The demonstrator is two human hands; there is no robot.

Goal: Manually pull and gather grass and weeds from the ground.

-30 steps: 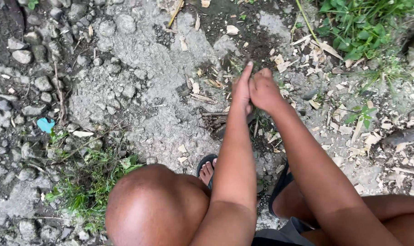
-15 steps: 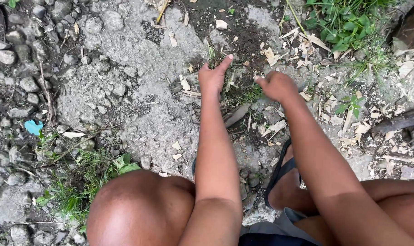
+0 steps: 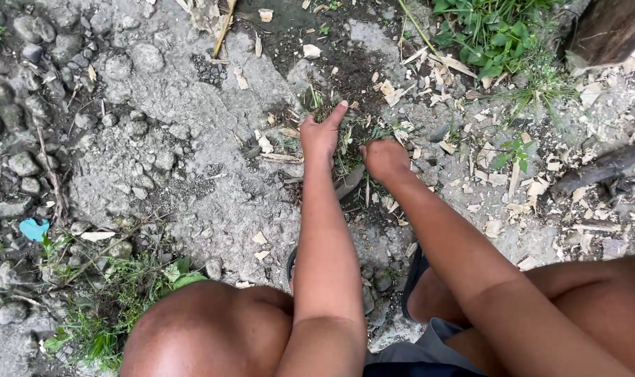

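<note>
hands in a grass tuft on stony ground

the left hand (image 3: 322, 134) lies flat, fingers loosely spread, touching the small grass tuft (image 3: 351, 143) between both hands. the right hand (image 3: 384, 158) is curled beside it; whether it grips blades cannot be told. wood chips (image 3: 457, 66) lie scattered nearby.

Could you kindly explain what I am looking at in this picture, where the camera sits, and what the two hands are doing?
The camera is worn on a person's head and looks down past the knees at rough stony ground. No machine here, only two bare hands. The left hand and the right hand both reach into a small tuft of grass growing between the stones. The fingers of each seem closed in the grass, though the grip is hard to see. Pale wood chips lie scattered, a dark stick lies at the right, and green weeds grow beyond.
</note>
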